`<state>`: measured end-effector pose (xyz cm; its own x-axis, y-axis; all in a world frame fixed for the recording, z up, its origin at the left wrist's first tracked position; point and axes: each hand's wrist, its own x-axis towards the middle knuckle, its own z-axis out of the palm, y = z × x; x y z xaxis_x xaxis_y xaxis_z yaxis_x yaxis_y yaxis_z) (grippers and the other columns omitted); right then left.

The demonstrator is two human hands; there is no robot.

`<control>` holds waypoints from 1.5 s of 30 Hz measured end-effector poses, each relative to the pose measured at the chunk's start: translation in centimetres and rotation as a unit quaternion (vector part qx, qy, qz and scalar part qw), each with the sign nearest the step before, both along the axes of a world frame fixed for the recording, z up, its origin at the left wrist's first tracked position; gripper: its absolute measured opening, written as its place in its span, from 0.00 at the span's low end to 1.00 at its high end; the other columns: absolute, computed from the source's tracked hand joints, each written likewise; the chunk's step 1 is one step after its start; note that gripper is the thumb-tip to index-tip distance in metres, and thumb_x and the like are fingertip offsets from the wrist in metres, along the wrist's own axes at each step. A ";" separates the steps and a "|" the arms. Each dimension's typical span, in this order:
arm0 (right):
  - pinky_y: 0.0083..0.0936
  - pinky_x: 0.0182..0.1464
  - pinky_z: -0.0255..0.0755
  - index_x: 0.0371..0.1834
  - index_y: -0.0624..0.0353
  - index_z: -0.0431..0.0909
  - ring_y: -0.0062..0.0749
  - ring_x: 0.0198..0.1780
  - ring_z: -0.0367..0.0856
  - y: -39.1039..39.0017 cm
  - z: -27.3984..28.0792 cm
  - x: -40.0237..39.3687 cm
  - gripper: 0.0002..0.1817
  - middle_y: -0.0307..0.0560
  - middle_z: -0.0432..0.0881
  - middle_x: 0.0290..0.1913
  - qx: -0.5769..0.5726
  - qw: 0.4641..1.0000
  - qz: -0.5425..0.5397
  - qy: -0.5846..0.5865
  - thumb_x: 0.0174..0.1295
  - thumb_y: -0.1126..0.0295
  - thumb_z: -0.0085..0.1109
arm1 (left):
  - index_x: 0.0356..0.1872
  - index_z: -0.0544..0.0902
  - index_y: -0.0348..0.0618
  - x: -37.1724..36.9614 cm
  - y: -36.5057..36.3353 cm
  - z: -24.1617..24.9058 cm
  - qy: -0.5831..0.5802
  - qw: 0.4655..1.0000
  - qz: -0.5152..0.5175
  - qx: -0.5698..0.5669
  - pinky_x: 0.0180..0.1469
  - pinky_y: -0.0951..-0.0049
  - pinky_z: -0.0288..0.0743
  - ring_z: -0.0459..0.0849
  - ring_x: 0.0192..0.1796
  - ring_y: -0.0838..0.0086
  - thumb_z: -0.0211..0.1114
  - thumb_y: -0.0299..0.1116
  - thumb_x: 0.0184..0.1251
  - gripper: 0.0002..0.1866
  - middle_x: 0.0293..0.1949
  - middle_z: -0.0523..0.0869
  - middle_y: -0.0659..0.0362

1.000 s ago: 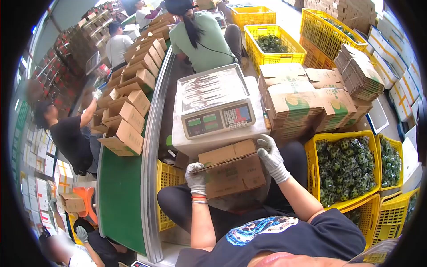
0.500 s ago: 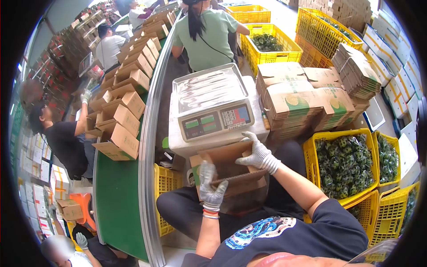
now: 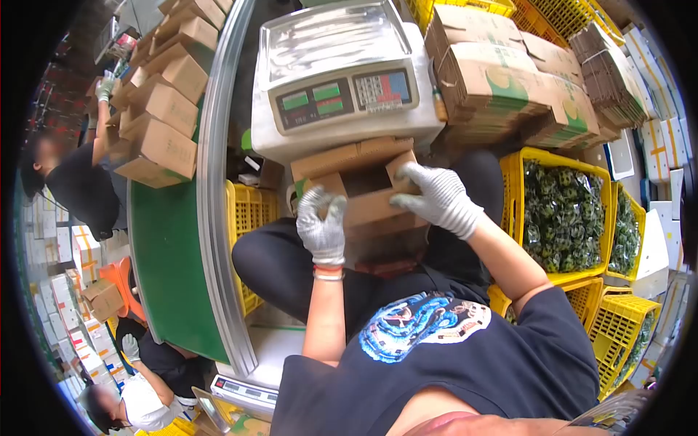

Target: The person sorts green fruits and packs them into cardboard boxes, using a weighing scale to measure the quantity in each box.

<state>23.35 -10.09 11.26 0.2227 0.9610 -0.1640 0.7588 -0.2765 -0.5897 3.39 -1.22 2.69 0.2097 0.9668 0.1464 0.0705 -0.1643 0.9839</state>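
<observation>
An open-topped cardboard box (image 3: 367, 211) stands between my knees, its flaps raised around a dark opening. My left hand (image 3: 321, 229), in a grey-white striped knit glove, has its fingers and thumb curled at the box's left side. On the opposite side, my right hand (image 3: 443, 200), gloved alike, grips the right flap and edge, with the thumb on the near side. A digital scale (image 3: 338, 73) with a bare steel pan sits just beyond the box on a white stand (image 3: 269, 145).
Flattened cartons (image 3: 502, 80) are stacked at the back right. A yellow crate (image 3: 516, 211) of bagged dark-green produce stands at my right. A green conveyor (image 3: 174, 269) with a metal rail and open boxes (image 3: 156, 149) runs at left. Co-workers (image 3: 80, 174) are beyond it.
My view has tilted down. The left hand, blurred and more open before, is now curled at the box's side. My right hand's spread fingers have closed on the right flap.
</observation>
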 end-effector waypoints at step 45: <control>0.46 0.71 0.52 0.75 0.53 0.46 0.55 0.75 0.43 -53.8 -24.3 -2.1 0.68 0.68 0.43 0.74 -0.237 0.664 -0.687 0.176 0.28 0.45 0.77 | 0.67 0.61 0.37 12.2 -0.2 15.0 -0.059 0.937 -0.331 -0.097 0.58 0.57 0.73 0.74 0.59 0.55 0.59 0.41 0.64 0.33 0.59 0.71 0.44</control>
